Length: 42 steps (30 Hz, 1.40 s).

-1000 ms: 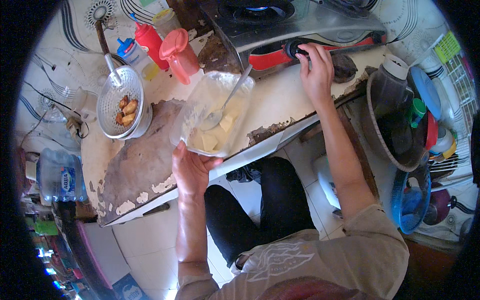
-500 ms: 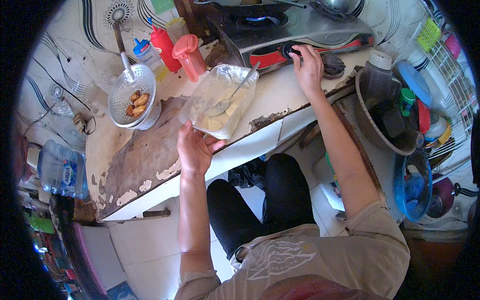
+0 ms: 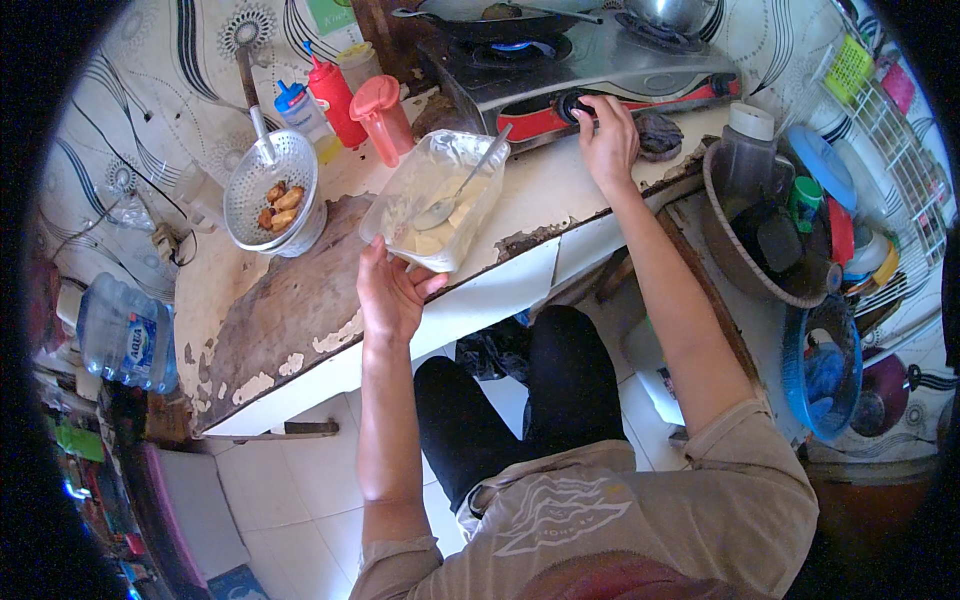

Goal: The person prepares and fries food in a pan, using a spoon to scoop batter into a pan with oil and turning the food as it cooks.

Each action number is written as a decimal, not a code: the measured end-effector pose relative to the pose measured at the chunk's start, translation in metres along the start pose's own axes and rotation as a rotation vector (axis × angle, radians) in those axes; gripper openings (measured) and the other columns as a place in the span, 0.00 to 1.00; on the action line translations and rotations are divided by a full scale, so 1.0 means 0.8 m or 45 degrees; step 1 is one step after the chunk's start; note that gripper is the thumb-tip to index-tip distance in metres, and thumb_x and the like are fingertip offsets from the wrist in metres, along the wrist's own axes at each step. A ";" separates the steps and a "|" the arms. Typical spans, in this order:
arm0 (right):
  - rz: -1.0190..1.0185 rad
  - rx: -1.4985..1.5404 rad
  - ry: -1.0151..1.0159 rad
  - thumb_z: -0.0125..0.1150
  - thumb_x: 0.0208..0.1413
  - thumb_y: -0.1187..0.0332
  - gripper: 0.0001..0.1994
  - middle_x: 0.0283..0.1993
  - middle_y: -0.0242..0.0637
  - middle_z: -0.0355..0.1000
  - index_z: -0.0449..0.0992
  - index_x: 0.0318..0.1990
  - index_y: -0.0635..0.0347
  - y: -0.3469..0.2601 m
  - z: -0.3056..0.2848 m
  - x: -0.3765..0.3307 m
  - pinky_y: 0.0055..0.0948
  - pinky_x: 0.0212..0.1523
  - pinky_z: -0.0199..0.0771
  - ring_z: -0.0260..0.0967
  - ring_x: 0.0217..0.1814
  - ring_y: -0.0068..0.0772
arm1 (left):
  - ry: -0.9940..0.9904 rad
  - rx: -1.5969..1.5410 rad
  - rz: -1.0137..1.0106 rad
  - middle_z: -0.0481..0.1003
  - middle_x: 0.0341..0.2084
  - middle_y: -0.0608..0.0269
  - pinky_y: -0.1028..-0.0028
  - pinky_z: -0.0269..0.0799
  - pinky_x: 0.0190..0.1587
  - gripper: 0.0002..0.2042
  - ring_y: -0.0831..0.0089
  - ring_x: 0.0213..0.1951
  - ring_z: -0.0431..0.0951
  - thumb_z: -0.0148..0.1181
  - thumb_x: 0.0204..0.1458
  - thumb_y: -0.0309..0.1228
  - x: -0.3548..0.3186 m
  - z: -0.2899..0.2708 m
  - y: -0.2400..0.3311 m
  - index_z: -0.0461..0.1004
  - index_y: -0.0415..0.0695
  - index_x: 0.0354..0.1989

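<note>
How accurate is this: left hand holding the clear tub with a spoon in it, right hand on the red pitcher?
Partly: the head view shows the right hand on the black stove knob, not the pitcher. The rest stands.

Left of the clear rectangular plastic tub point(image 3: 403, 195), a hand could pass over the worn, brown-patched white countertop point(image 3: 300, 290) as far as the white perforated colander point(image 3: 240, 190). Behind the tub, the translucent coral-red lidded jug point(image 3: 384, 122) obstructs the left side and the silver-and-red metal stove point(image 3: 590, 78) the right; the handle of the silver metal spoon point(image 3: 478, 167) juts past the rim. The bare left hand point(image 3: 392, 298) occupies the tub's near corner. Rightward, pale countertop gives passage up to the bare right hand point(image 3: 608, 145), fingers around the round black knob point(image 3: 570, 105).
</note>
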State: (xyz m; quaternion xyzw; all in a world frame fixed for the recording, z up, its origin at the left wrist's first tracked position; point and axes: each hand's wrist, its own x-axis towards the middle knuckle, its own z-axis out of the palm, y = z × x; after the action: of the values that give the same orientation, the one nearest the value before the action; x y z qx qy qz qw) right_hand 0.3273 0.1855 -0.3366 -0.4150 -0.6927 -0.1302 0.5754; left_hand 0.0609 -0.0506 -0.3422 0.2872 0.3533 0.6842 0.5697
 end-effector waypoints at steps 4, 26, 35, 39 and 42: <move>-0.006 0.004 0.023 0.64 0.49 0.70 0.08 0.37 0.41 0.72 0.76 0.37 0.58 -0.003 0.000 0.001 0.42 0.40 0.70 0.70 0.40 0.49 | 0.025 0.006 0.013 0.67 0.51 0.43 0.67 0.84 0.35 0.35 0.56 0.43 0.80 0.48 0.55 0.53 0.000 0.000 -0.001 0.55 0.35 0.61; 0.010 -0.040 0.027 0.65 0.49 0.67 0.08 0.35 0.40 0.73 0.77 0.36 0.57 -0.004 -0.002 0.001 0.43 0.40 0.70 0.70 0.39 0.49 | 0.012 -0.015 0.037 0.67 0.52 0.46 0.67 0.84 0.35 0.35 0.58 0.41 0.80 0.47 0.56 0.53 -0.002 0.001 -0.002 0.55 0.37 0.62; 0.015 -0.026 0.034 0.65 0.49 0.67 0.08 0.36 0.41 0.73 0.77 0.36 0.57 0.000 0.001 0.000 0.42 0.40 0.70 0.71 0.40 0.48 | 0.029 0.007 0.052 0.66 0.52 0.46 0.69 0.83 0.35 0.35 0.60 0.41 0.80 0.47 0.55 0.53 -0.006 0.005 -0.001 0.54 0.37 0.63; 0.002 -0.020 0.051 0.65 0.49 0.67 0.08 0.36 0.40 0.73 0.77 0.36 0.56 0.002 -0.001 -0.001 0.42 0.40 0.70 0.71 0.40 0.48 | 0.024 0.010 0.051 0.66 0.52 0.46 0.69 0.83 0.35 0.35 0.60 0.41 0.80 0.47 0.56 0.54 -0.005 0.005 -0.002 0.54 0.38 0.63; -0.006 -0.030 0.064 0.65 0.49 0.67 0.08 0.36 0.40 0.73 0.78 0.36 0.56 0.000 -0.001 -0.001 0.42 0.41 0.70 0.71 0.40 0.48 | 0.023 0.006 0.053 0.66 0.53 0.46 0.68 0.83 0.35 0.35 0.60 0.41 0.80 0.47 0.56 0.54 -0.004 0.003 -0.002 0.54 0.38 0.63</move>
State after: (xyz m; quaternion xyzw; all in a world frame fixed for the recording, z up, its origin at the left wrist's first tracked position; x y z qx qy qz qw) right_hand 0.3275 0.1845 -0.3370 -0.4167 -0.6774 -0.1499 0.5875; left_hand 0.0642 -0.0535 -0.3424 0.2897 0.3540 0.6977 0.5513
